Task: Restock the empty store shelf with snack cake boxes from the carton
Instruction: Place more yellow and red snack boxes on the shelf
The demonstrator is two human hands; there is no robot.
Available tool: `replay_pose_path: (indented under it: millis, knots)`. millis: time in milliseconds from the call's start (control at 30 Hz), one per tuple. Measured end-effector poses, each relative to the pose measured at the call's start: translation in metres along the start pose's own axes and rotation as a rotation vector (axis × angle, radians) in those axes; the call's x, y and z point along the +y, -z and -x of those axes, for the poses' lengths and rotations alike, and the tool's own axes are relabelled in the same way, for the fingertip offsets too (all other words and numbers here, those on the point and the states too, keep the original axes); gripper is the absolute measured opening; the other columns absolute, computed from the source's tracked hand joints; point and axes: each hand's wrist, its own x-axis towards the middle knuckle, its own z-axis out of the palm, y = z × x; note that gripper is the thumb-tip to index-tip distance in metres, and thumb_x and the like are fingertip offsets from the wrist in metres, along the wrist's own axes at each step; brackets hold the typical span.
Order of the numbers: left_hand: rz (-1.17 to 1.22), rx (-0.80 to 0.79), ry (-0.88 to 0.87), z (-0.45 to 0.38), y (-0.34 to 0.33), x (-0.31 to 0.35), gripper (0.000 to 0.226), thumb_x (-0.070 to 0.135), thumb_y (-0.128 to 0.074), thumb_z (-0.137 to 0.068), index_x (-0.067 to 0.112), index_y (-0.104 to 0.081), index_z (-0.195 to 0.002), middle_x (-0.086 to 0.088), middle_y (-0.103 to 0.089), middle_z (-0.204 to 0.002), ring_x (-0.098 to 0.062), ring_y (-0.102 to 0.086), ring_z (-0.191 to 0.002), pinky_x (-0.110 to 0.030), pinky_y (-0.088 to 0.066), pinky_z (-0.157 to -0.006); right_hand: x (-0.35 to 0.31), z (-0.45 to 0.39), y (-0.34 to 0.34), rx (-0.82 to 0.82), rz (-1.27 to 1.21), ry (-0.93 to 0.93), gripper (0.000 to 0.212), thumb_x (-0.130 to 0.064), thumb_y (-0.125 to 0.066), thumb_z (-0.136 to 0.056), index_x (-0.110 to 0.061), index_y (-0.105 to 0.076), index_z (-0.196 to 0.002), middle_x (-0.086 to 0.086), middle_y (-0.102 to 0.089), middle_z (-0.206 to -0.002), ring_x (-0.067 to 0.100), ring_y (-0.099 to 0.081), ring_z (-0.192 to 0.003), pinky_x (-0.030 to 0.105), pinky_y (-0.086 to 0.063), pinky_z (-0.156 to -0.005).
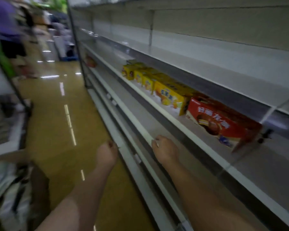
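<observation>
My left hand [107,154] rests at the lower shelf edge [123,147] holding nothing, grip unclear through blur; my right hand [165,150] curls its fingers over the next shelf rail [145,130]. The yellow boxes [157,87] and red box [223,120] sit on the shelf above right. Risk, as I judge it: the tilted red box could slide off if jolted.

Single head-worn view, tilted, facing forward and down along the shelf [157,112], close over both forearms
</observation>
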Motion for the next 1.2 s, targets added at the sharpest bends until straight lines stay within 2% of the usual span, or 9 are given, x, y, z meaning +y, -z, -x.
replay_pose_path:
  millis: [133, 300, 467, 567, 633, 833, 967, 1067, 1200]
  knots:
    - [-0.049, 0.128, 0.173, 0.029, 0.063, -0.062, 0.027, 0.019, -0.047, -0.098, 0.001, -0.061, -0.111, -0.02, -0.064, -0.111, -0.035, -0.059, -0.105, -0.032, -0.042, -0.078, -0.048, 0.025, -0.041, -0.119, -0.002, 0.085, 0.041, -0.039, -0.037, -0.1, -0.015, -0.059, -0.126, 0.006, -0.063, -0.124, 0.025, -0.06, -0.11, 0.031, -0.047, -0.088]
    - [-0.095, 0.298, 0.299, 0.068, 0.137, -0.134, 0.024, 0.021, -0.047, -0.098, 0.005, -0.062, -0.105, -0.014, -0.066, -0.105, -0.031, -0.061, -0.099, -0.028, -0.043, -0.074, -0.12, 0.059, -0.09, -0.265, 0.062, 0.217, 0.037, -0.042, -0.037, -0.1, -0.014, -0.062, -0.107, 0.004, -0.068, -0.102, 0.021, -0.063, -0.09, 0.035, -0.054, -0.079]
    - [-0.116, 0.334, 0.491, 0.115, 0.209, -0.209, 0.024, 0.028, -0.043, -0.1, 0.012, -0.058, -0.111, -0.011, -0.065, -0.102, -0.028, -0.057, -0.082, -0.032, -0.043, -0.066, -0.196, 0.116, -0.135, -0.431, 0.149, 0.373, 0.04, -0.042, -0.036, -0.101, -0.016, -0.061, -0.119, 0.005, -0.066, -0.116, 0.023, -0.062, -0.104, 0.03, -0.049, -0.083]
    - [-0.135, 0.358, 0.57, 0.145, 0.244, -0.248, 0.027, 0.026, -0.044, -0.1, 0.009, -0.058, -0.117, -0.013, -0.064, -0.106, -0.028, -0.057, -0.084, -0.033, -0.042, -0.068, -0.232, 0.155, -0.157, -0.519, 0.173, 0.453, 0.041, -0.04, -0.035, -0.102, -0.014, -0.058, -0.124, 0.007, -0.063, -0.121, 0.024, -0.06, -0.109, 0.029, -0.046, -0.084]
    - [-0.108, 0.374, 0.616, 0.165, 0.264, -0.274, 0.027, 0.026, -0.044, -0.101, 0.009, -0.059, -0.115, -0.011, -0.063, -0.099, -0.026, -0.056, -0.08, -0.035, -0.044, -0.068, -0.253, 0.178, -0.172, -0.567, 0.188, 0.488, 0.042, -0.04, -0.035, -0.102, -0.013, -0.056, -0.126, 0.008, -0.062, -0.123, 0.024, -0.059, -0.111, 0.031, -0.047, -0.088]
    - [-0.066, 0.437, 0.686, 0.189, 0.306, -0.322, 0.026, 0.027, -0.044, -0.1, 0.008, -0.059, -0.11, -0.012, -0.064, -0.105, -0.025, -0.054, -0.083, -0.034, -0.045, -0.07, -0.307, 0.215, -0.214, -0.624, 0.15, 0.483, 0.029, -0.038, -0.041, -0.099, -0.015, -0.058, -0.108, 0.006, -0.065, -0.105, 0.021, -0.062, -0.089, 0.036, -0.055, -0.079]
    - [-0.102, 0.433, 0.737, 0.181, 0.327, -0.339, 0.027, 0.028, -0.043, -0.1, 0.01, -0.058, -0.112, -0.009, -0.063, -0.099, -0.025, -0.057, -0.083, -0.03, -0.038, -0.063, -0.343, 0.216, -0.234, -0.605, 0.219, 0.582, 0.035, -0.04, -0.037, -0.1, -0.013, -0.054, -0.114, 0.008, -0.062, -0.109, 0.025, -0.061, -0.095, 0.033, -0.052, -0.073]
    - [-0.129, 0.446, 0.752, 0.166, 0.341, -0.351, 0.027, 0.029, -0.043, -0.099, 0.013, -0.059, -0.113, -0.01, -0.064, -0.108, -0.026, -0.057, -0.09, -0.03, -0.039, -0.068, -0.369, 0.206, -0.247, -0.583, 0.246, 0.621, 0.037, -0.041, -0.036, -0.1, -0.014, -0.052, -0.119, 0.007, -0.061, -0.112, 0.025, -0.06, -0.101, 0.032, -0.049, -0.075]
    - [-0.084, 0.475, 0.752, 0.139, 0.355, -0.373, 0.028, 0.03, -0.045, -0.098, 0.013, -0.06, -0.115, -0.011, -0.063, -0.113, -0.028, -0.059, -0.099, -0.034, -0.046, -0.082, -0.404, 0.183, -0.275, -0.601, 0.216, 0.633, 0.037, -0.042, -0.036, -0.098, -0.013, -0.054, -0.113, 0.006, -0.063, -0.107, 0.026, -0.06, -0.097, 0.038, -0.051, -0.083]
